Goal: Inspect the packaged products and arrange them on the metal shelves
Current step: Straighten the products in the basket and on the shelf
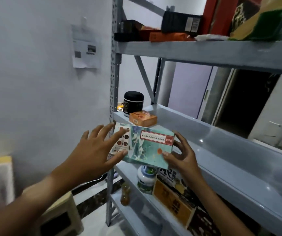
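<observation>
A flat teal box (145,147) with a red-framed label hangs in front of the middle metal shelf (221,150), just off its front left corner. My right hand (181,154) grips the box's right end, thumb on top and fingers behind. My left hand (96,150) lies against the box's left end with straight, spread fingers and the thumb on its face. On the shelf behind stand a black jar (133,103) and a small orange box (142,119).
The top shelf (204,50) carries dark, orange and red boxes and a green-yellow bag. The shelf below holds a white-green jar (145,180), an orange-black box (174,201) and a small bottle. A wall with a pinned paper (85,46) is at left.
</observation>
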